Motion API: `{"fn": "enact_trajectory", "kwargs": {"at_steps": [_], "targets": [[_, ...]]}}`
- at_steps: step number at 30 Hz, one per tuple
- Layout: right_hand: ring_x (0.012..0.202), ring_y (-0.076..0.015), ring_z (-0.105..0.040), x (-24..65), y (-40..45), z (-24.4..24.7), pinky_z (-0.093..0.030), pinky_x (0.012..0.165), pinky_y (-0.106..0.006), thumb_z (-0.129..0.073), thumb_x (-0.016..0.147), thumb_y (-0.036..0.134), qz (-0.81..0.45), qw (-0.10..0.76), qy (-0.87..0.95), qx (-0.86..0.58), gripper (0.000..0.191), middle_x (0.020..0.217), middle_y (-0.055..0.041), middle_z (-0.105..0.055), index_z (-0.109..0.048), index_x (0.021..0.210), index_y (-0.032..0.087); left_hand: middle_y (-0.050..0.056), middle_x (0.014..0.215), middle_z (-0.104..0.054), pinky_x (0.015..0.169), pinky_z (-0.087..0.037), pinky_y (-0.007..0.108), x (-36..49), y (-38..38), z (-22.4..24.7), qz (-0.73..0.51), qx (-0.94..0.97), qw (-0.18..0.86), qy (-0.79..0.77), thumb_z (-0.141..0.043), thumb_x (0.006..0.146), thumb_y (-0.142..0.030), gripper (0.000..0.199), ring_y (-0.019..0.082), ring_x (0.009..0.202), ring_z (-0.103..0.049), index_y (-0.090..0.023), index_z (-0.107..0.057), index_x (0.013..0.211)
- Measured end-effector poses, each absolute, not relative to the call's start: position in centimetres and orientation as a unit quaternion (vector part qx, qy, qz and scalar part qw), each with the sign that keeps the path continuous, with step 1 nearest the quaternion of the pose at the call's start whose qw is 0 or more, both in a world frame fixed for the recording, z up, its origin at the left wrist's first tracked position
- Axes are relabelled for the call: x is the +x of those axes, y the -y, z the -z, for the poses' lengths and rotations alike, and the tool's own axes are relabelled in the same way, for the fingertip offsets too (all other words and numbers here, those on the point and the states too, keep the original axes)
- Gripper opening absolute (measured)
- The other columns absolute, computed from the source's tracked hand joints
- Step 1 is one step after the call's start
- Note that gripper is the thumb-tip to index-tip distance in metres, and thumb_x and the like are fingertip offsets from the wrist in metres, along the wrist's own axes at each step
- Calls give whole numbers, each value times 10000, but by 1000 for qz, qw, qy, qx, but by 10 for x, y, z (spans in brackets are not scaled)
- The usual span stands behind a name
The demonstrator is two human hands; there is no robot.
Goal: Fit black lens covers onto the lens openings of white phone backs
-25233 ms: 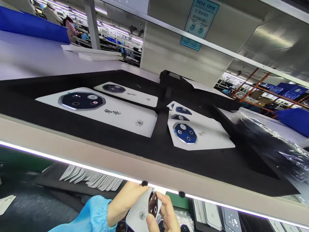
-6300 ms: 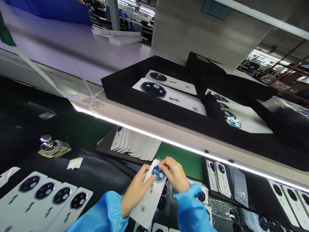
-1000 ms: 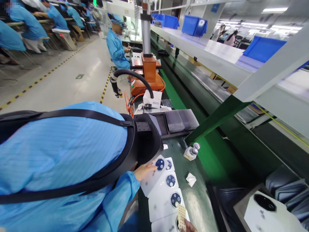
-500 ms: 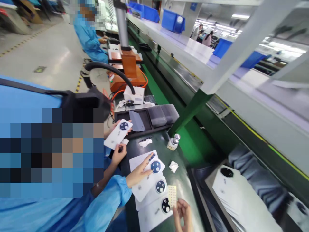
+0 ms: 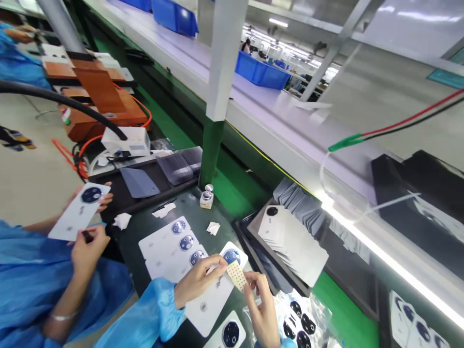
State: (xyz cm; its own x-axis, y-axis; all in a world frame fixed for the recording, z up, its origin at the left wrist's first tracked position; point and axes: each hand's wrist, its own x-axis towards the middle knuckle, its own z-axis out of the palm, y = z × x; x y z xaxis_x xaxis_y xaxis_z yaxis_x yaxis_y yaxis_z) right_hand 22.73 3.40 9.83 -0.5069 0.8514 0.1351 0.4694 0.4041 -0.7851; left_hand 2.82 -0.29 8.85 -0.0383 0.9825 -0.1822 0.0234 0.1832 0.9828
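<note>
A small yellow sheet with rows of red dots (image 5: 236, 275) is held between my two hands. My right hand (image 5: 261, 302) pinches its right edge. My left hand (image 5: 201, 280), in a blue sleeve, has its fingertips together at the sheet's upper left corner. Beneath the hands lies a white phone-shaped panel (image 5: 208, 309) with a round dark-blue camera ring at its top. More white panels (image 5: 159, 246) with similar rings overlap to the left, and another (image 5: 226, 333) lies at the bottom.
On the left, a co-worker's hands hold a white panel (image 5: 78, 212) and a small black item. A tray of stacked panels (image 5: 290, 241) stands right. A plastic bag of black rings (image 5: 300, 319), crumpled tissue (image 5: 213, 228), a small bottle (image 5: 206, 197) and a green post (image 5: 211, 154) are around.
The view has swung right. My left hand has left the panels it was touching and come to the yellow sheet, which my right hand has brought over a panel.
</note>
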Motion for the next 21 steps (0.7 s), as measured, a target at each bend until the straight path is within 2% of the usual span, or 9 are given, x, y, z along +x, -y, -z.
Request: {"fn": "enact_trajectory", "kwargs": {"at_steps": [5,11,16,21], "targets": [[705,-157,-579,240,-33,-110,-496,623,-250,-444,964,324,-303,304,800,-418,183,801,-4,-613,-613,954,255,25,816,-650,816,-467,274,45,-3,-96,-440,470,507,-573,-503,785,-432,265,206,859,-600,-191,-612,755],[944,-235,-538,226,-23,-118,-481,746,-357,-485,942,240,-89,396,810,-424,148,1022,-83,-551,-568,1065,248,15,773,-640,773,-486,273,58,-6,-99,-434,495,476,-583,-492,787,-390,245,189,798,-605,-197,-623,713],[872,-208,-527,212,-18,-113,-477,710,-336,-481,939,186,-129,385,814,-416,92,955,-66,-518,-551,957,243,14,767,-646,745,-489,261,63,-2,-103,-424,524,453,-584,-488,791,-326,214,182,787,-622,-202,-652,730],[862,-208,-503,208,-15,-107,-458,720,-350,-456,957,210,-147,398,790,-443,119,948,-59,-499,-557,904,244,18,769,-652,636,-478,231,63,2,-108,-408,554,430,-585,-468,821,-292,211,184,781,-624,-209,-646,744]]}}
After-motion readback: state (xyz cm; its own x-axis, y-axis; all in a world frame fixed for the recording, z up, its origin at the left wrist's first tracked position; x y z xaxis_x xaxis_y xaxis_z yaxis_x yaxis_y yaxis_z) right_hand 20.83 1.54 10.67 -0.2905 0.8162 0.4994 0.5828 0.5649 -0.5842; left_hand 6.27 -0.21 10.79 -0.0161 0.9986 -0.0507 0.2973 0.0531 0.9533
